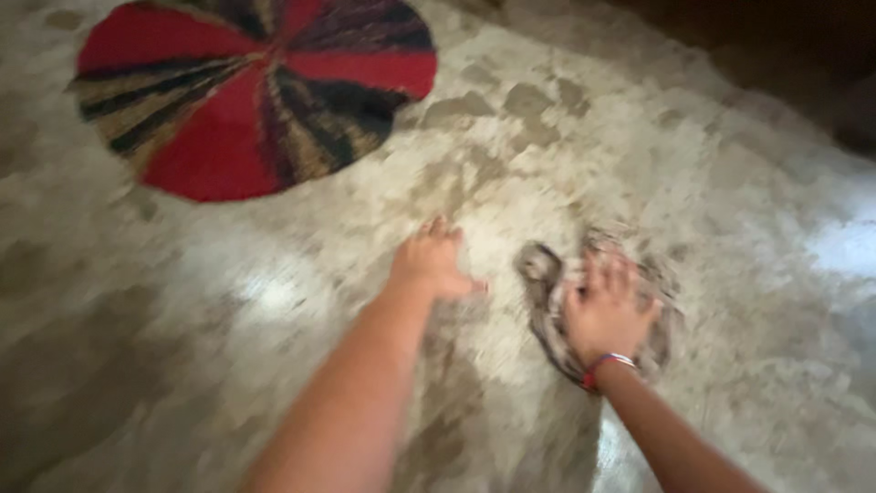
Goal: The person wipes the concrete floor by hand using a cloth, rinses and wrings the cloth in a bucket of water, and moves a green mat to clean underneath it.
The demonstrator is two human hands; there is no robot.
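Grey crumpled rag (547,283) lies on the mottled stone floor (712,164) under the right hand (607,315), fingers spread flat, while the left hand (429,265) rests beside it, fingers together.

The room is dim and warm-toned, and heavy motion blur smears everything. Glare lies on the stone floor (274,292) in a pale patch, with a brighter one at the right edge. The top right corner sinks into shadow. The round rug (246,91) looks soft and unfocused.
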